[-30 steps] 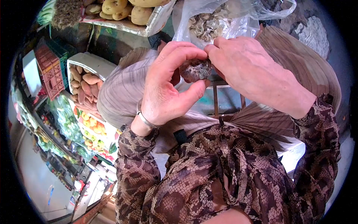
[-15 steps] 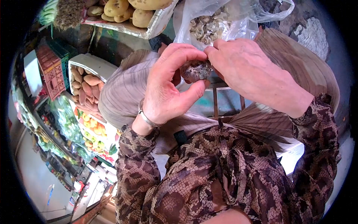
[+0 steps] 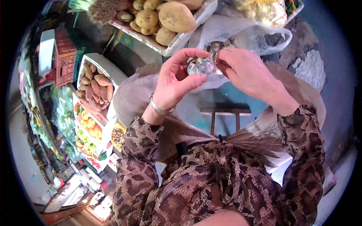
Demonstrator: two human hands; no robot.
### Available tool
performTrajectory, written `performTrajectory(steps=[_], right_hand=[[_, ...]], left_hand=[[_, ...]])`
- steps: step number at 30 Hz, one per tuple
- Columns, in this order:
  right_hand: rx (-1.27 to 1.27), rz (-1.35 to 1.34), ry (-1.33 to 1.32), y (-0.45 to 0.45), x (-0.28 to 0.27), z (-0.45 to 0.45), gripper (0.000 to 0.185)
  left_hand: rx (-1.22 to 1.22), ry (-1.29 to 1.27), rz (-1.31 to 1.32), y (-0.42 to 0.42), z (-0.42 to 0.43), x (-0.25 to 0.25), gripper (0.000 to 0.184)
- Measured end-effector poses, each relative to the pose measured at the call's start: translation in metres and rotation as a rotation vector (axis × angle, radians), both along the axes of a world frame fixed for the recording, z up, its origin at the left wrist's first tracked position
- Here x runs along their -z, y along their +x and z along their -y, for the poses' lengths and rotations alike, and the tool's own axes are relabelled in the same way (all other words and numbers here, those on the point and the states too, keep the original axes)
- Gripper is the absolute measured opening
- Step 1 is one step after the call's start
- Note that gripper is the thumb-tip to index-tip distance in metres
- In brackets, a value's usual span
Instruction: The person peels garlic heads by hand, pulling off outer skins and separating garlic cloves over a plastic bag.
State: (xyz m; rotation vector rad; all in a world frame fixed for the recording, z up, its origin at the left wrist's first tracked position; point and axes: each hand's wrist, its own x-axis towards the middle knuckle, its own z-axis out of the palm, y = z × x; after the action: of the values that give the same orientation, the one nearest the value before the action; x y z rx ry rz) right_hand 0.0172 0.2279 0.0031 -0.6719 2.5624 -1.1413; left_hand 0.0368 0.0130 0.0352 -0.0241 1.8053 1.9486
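My left hand (image 3: 174,77) curls its thumb and fingers around a garlic bulb (image 3: 198,67), whose pale, papery side faces up. Right beside the bulb, my right hand (image 3: 247,71) has its thumb and fingers pinched together. A thin pale piece, which looks like garlic skin, shows between its fingertips and the bulb. Just beyond both hands lies a clear plastic bag (image 3: 245,32) with dry, loose skins (image 3: 217,46) inside, partly hidden by my fingers.
A foil-edged box (image 3: 170,49) of potatoes (image 3: 176,17) stands ahead on the left. Further left are a white foam box (image 3: 113,67) of sweet potatoes (image 3: 98,88), a red crate (image 3: 65,56) and boxed fruit (image 3: 88,124). A small stool-like frame (image 3: 225,112) is between my knees.
The view has shifted, showing more potatoes and another bag at the top. The garlic bulb now shows a paler, whiter side, and my right fingers pinch beside it.
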Motion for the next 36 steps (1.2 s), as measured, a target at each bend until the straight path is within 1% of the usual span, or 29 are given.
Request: performTrajectory(steps=[1, 2, 3, 5, 6, 8, 9, 10, 11, 14, 15, 17, 18, 19, 20, 21, 22, 23, 24, 25, 26, 27, 28, 29, 31, 32, 33, 34, 36], right_hand=[[0.020, 0.013, -0.041, -0.004, -0.003, 0.000, 0.015], [0.025, 0.070, -0.073, -0.008, -0.007, 0.001, 0.017], [0.018, 0.051, -0.070, -0.012, -0.012, -0.001, 0.017], [0.014, 0.166, -0.098, -0.016, -0.022, -0.002, 0.018], [0.011, 0.152, -0.098, -0.020, -0.018, -0.003, 0.018], [0.030, 0.218, -0.045, -0.028, -0.008, -0.006, 0.018], [0.030, 0.208, -0.043, -0.029, -0.001, -0.006, 0.018], [0.057, 0.075, 0.062, -0.031, 0.003, -0.003, 0.020], [0.084, -0.058, 0.166, -0.031, 0.007, -0.003, 0.021], [0.068, -0.065, 0.207, -0.024, 0.007, -0.006, 0.025], [0.062, -0.069, 0.208, -0.023, 0.003, -0.006, 0.025], [0.108, -0.064, 0.058, -0.024, -0.013, -0.005, 0.030], [0.074, -0.079, 0.054, -0.026, -0.016, -0.007, 0.030], [0.068, 0.048, -0.017, -0.031, -0.017, -0.010, 0.029], [0.040, 0.167, -0.094, -0.034, -0.016, -0.006, 0.028], [0.084, 0.203, -0.165, -0.032, -0.018, -0.002, 0.029], [0.111, 0.246, -0.242, -0.025, -0.016, 0.003, 0.030], [0.126, 0.219, -0.334, -0.018, -0.011, 0.005, 0.031], [0.089, 0.310, -0.215, -0.018, -0.033, 0.011, 0.030], [0.084, 0.252, -0.261, -0.011, -0.036, 0.016, 0.029], [0.093, 0.202, -0.306, -0.007, -0.033, 0.018, 0.028], [0.070, 0.140, -0.295, -0.008, -0.027, 0.019, 0.027], [0.066, 0.076, -0.280, -0.010, -0.024, 0.018, 0.026], [0.022, 0.068, -0.295, -0.015, -0.021, 0.013, 0.026], [-0.056, 0.163, -0.146, -0.030, -0.010, 0.000, 0.022], [-0.087, 0.155, -0.149, -0.029, -0.009, 0.001, 0.022], [-0.067, 0.202, -0.212, -0.028, -0.007, 0.003, 0.019], [-0.042, 0.254, -0.272, -0.028, -0.009, 0.006, 0.018], [-0.075, 0.271, -0.256, -0.028, -0.010, 0.014, 0.017]], left_hand=[[-0.041, 0.085, -0.032, -0.001, 0.000, 0.004, 0.052], [-0.068, 0.083, -0.029, -0.001, 0.001, 0.004, 0.052], [-0.074, 0.086, -0.049, -0.005, 0.004, 0.006, 0.052], [-0.029, 0.208, 0.045, -0.014, 0.010, 0.003, 0.052], [-0.044, 0.185, 0.054, -0.016, 0.010, 0.005, 0.055], [-0.039, 0.180, 0.018, -0.019, 0.009, 0.005, 0.056], [-0.033, 0.172, -0.001, -0.020, 0.009, 0.007, 0.058], [-0.004, 0.267, 0.005, -0.021, 0.012, 0.005, 0.047], [-0.004, 0.269, 0.000, -0.021, 0.013, 0.004, 0.047], [-0.028, 0.295, 0.002, -0.023, 0.013, 0.001, 0.049], [-0.038, 0.254, -0.032, -0.023, 0.012, 0.001, 0.052], [-0.070, 0.215, -0.079, -0.023, 0.010, 0.003, 0.054], [-0.036, 0.200, -0.060, -0.025, 0.008, 0.005, 0.053], [-0.020, 0.172, -0.051, -0.026, 0.013, 0.005, 0.051], [-0.001, 0.118, -0.102, -0.025, 0.017, 0.009, 0.050], [0.003, 0.053, -0.154, -0.027, 0.019, 0.017, 0.049], [0.008, 0.109, -0.100, -0.025, 0.021, 0.027, 0.052], [0.040, 0.075, -0.170, -0.025, 0.022, 0.039, 0.056], [0.052, 0.084, -0.166, -0.024, 0.018, 0.042, 0.057], [-0.021, 0.041, -0.422, -0.023, 0.009, 0.066, 0.055], [-0.008, 0.127, -0.144, -0.019, 0.007, 0.048, 0.056], [-0.018, 0.135, -0.156, -0.018, 0.002, 0.055, 0.055], [-0.014, 0.225, -0.098, -0.016, 0.001, 0.052, 0.054], [-0.044, 0.199, -0.112, -0.016, -0.003, 0.056, 0.052], [-0.038, 0.240, -0.085, -0.021, -0.009, 0.071, 0.051], [-0.041, 0.236, -0.092, -0.022, -0.010, 0.075, 0.051], [-0.040, 0.231, -0.101, -0.022, -0.009, 0.078, 0.050], [-0.041, 0.196, -0.102, -0.018, -0.005, 0.068, 0.048], [-0.069, 0.206, -0.078, -0.018, -0.003, 0.077, 0.047]])
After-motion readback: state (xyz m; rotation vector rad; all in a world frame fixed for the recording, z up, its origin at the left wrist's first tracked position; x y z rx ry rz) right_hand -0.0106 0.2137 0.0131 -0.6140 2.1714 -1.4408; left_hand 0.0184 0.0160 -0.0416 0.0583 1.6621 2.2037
